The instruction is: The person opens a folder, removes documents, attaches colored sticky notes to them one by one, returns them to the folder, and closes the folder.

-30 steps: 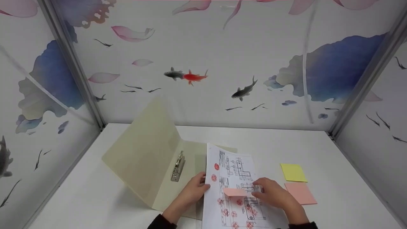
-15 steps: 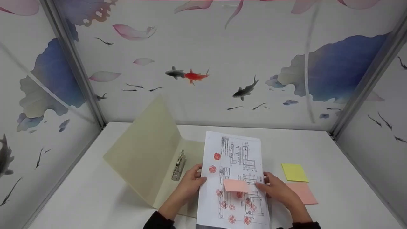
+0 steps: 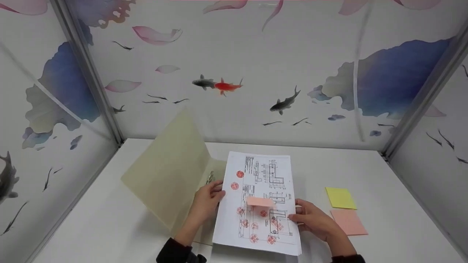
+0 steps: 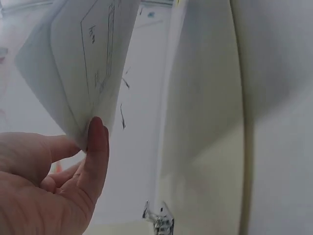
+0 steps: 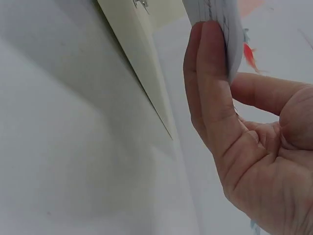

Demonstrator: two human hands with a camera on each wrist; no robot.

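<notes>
A stack of printed drawing sheets (image 3: 257, 226) with red round stamps is held up over the open folder and tilted. My left hand (image 3: 205, 201) pinches its left edge; in the left wrist view the thumb and fingers (image 4: 98, 152) close on the sheets. On the right edge my right hand (image 3: 313, 219) grips the stack between thumb and fingers. A pink sticky note (image 3: 260, 202) sticks to the top sheet, one edge lifted. The cream folder (image 3: 170, 168) stands with its cover raised on the left. Its metal clip (image 3: 209, 177) is partly hidden behind my left hand.
A yellow sticky note pad (image 3: 340, 198) and a pink sticky note pad (image 3: 349, 222) lie on the white table (image 3: 395, 204) to the right. White printed panels (image 3: 234, 120) enclose the back and both sides.
My right hand has moved from the sticky note to the stack's right edge. The stack has been lifted with both hands and shifted left over the folder, its lower end now raised.
</notes>
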